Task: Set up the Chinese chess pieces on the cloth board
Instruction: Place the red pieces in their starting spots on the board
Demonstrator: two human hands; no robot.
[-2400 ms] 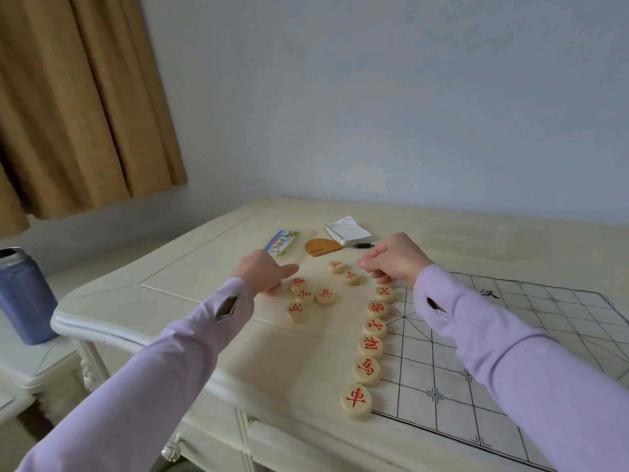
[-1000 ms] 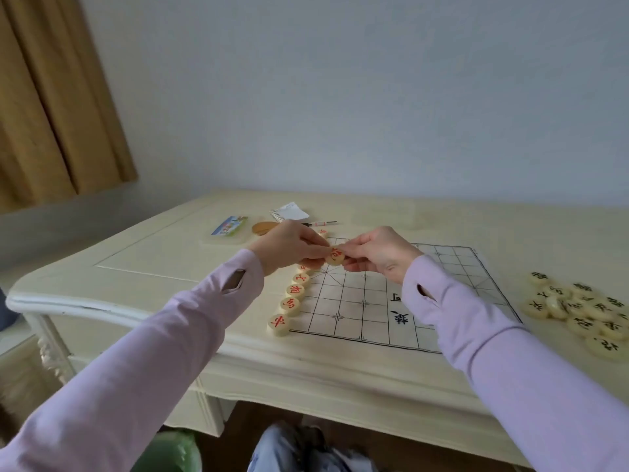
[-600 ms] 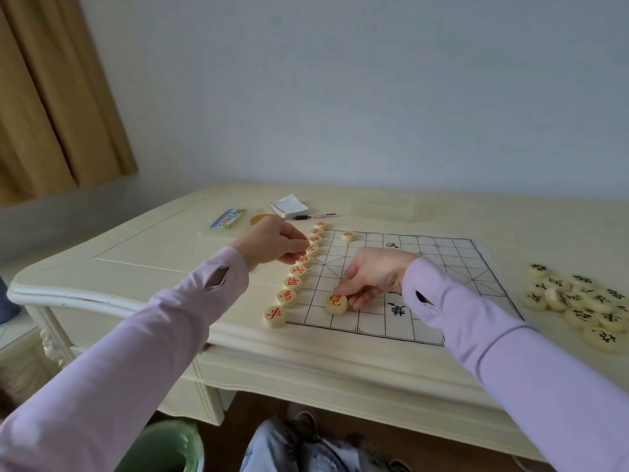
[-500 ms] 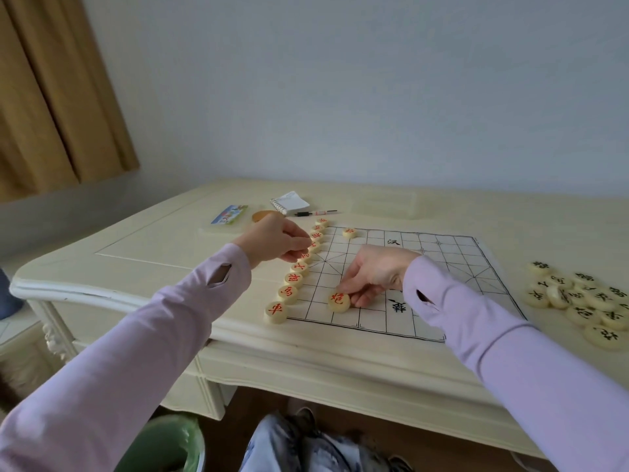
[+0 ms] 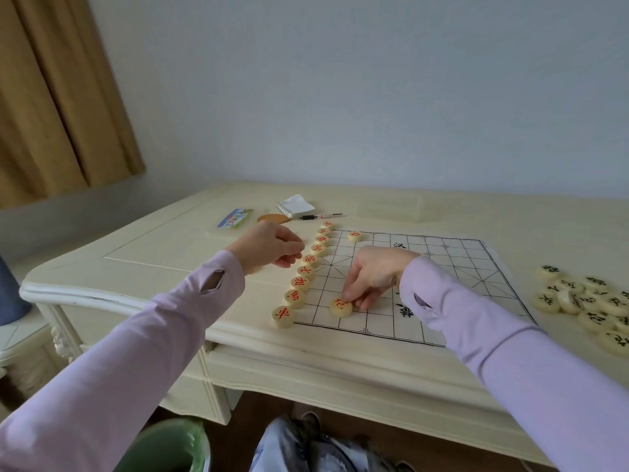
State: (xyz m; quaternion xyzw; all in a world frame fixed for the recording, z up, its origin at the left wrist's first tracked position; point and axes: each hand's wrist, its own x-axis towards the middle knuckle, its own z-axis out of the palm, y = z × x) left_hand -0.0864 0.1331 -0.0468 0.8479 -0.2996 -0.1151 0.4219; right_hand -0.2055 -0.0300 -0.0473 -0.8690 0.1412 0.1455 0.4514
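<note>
So the big cream counter carries everything, and the cloth board lies flat on it right under my right grip, with its near edge between that grip and me. My left grip hovers off the board's edge, just left of the right one, fingers curled into a loose fist. I honestly can't tell if anything is tucked inside, but parking it beside the lineup makes sense for feeding pieces across. Well off to the right of my right grip sits the heap of black pieces, dumped on the bare counter, so I'd guess that side waits until red is done. Between my two grips runs the row of red pieces, laid edge to edge down the board's border line, characters up so each one reads at a glance. Beyond my right grip, near the far end of that row and a couple of lines in, one far red cannon already sits on its point. Its twin, the near red cannon, is the one in my right grip: thumb and fingertips pinch its rim from above while it rests flat on the cloth. I'm holding it low and narrow so I can nudge it square onto its crossing without rucking the cloth. Soldiers are not yet out, so I'd call it under halfway.
</note>
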